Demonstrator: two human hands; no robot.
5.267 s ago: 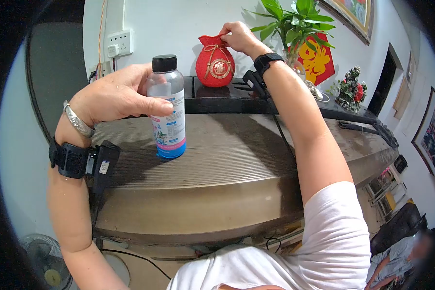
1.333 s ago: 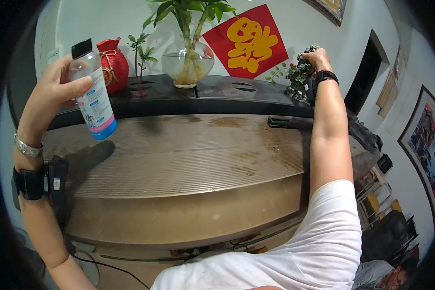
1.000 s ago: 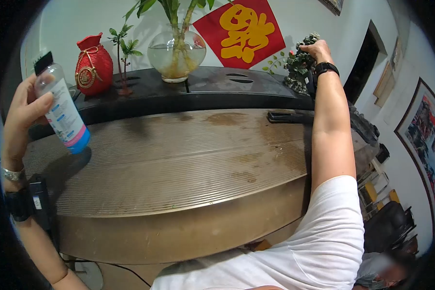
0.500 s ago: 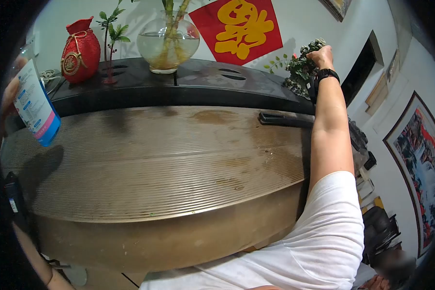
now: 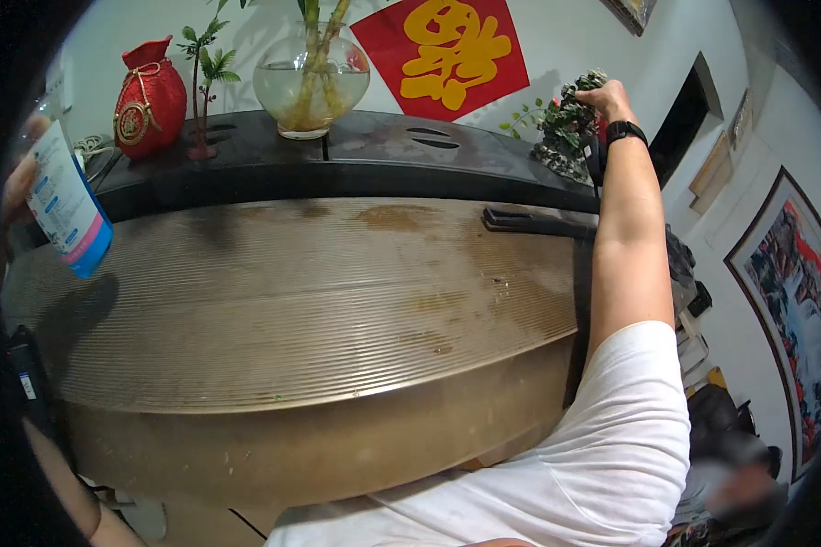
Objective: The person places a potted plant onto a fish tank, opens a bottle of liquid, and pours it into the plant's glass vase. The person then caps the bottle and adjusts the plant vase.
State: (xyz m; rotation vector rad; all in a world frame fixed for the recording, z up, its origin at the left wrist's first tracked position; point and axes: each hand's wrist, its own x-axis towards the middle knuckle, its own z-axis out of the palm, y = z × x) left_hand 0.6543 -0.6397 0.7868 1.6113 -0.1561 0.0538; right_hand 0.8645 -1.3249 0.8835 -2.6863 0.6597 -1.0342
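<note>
The right hand (image 5: 614,98), fingers nearly closed, is pinching the plant ornament (image 5: 565,137) by its top at two o'clock, risking a topple from sideways pull; the left hand (image 5: 18,187), fingers curled, is gripping the bottle (image 5: 68,201) at ten o'clock.

two hands (image 5: 18,187) (image 5: 611,98), one bottle (image 5: 67,201), one pouch (image 5: 151,108), one vase (image 5: 311,87), one flowered ornament (image 5: 564,137) and two framed pictures (image 5: 795,319) (image 5: 631,13) show.
</note>
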